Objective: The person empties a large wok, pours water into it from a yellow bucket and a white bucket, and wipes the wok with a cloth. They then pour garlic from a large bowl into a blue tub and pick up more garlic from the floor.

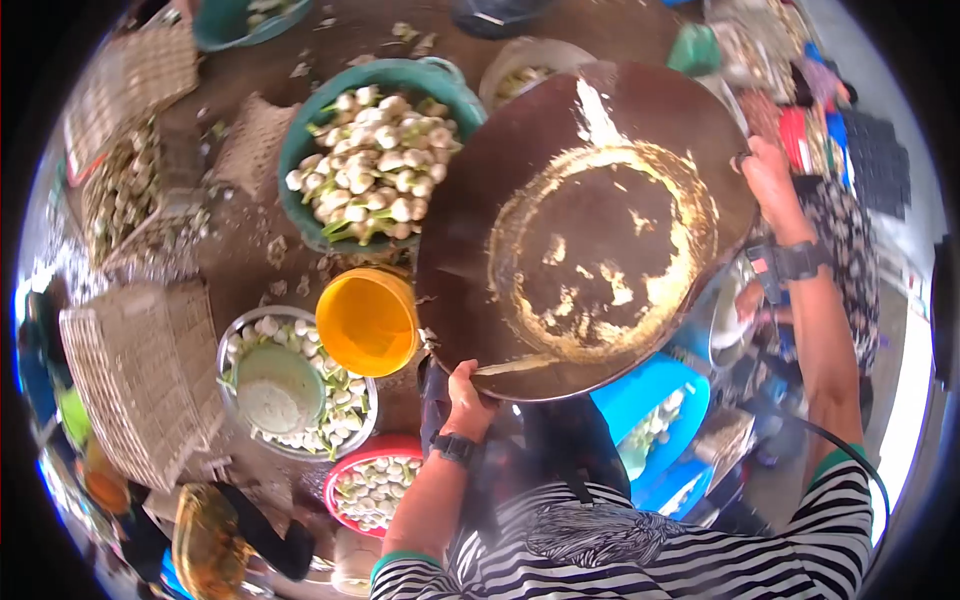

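Note:
A large dark wok (460, 230) is tilted in front of me, its inside facing up toward me. A ring of pale yellowish residue and several light scraps cling to its bottom. My left hand (469, 403) is closed on the near left part of its rim. At the far right edge, my right hand (771, 185) grips the rim, fingers wrapped over it. Just left of the wok stand a yellow bucket (366, 322) and a green tub (290, 165) heaped with white bulbs with green stems (375, 165).
A metal basin (226, 400) of bulbs carries a pale green bowl (281, 389). Nearby are a red-rimmed basin (345, 525), a blue tub (680, 415) and woven baskets (140, 370). Other people (845, 260) are at the right and lower left.

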`<action>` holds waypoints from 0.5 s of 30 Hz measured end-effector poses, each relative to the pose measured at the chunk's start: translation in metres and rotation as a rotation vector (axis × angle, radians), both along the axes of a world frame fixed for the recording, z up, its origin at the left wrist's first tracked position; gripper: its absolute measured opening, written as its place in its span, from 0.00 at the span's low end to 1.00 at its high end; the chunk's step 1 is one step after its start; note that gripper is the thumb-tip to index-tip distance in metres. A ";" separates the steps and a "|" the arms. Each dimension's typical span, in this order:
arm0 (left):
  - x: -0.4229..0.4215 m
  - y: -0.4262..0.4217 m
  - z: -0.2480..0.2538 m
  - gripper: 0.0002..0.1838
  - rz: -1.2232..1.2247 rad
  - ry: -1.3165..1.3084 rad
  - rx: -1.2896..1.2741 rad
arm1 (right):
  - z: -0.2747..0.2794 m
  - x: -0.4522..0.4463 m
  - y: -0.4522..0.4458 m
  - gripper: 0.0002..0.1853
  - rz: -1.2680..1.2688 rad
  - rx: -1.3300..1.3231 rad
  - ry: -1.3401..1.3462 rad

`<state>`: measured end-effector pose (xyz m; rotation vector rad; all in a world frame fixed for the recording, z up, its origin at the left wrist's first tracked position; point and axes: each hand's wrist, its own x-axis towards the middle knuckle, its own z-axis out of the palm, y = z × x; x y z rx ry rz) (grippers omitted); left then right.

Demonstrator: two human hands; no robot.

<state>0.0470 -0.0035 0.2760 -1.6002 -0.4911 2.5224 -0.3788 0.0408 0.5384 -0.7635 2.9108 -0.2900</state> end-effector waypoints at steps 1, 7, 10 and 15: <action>0.001 0.007 -0.005 0.22 -0.018 0.014 -0.007 | -0.007 0.003 0.021 0.06 -0.049 -0.029 -0.003; 0.004 0.033 -0.018 0.15 -0.195 -0.129 -0.209 | -0.078 0.018 0.186 0.05 -0.418 -0.149 -0.046; 0.011 0.029 -0.014 0.11 -0.292 -0.179 -0.337 | -0.124 0.056 0.257 0.06 -0.518 -0.172 -0.065; 0.013 0.004 0.009 0.09 -0.429 -0.292 -0.663 | -0.184 0.145 0.331 0.07 -0.754 -0.545 -0.196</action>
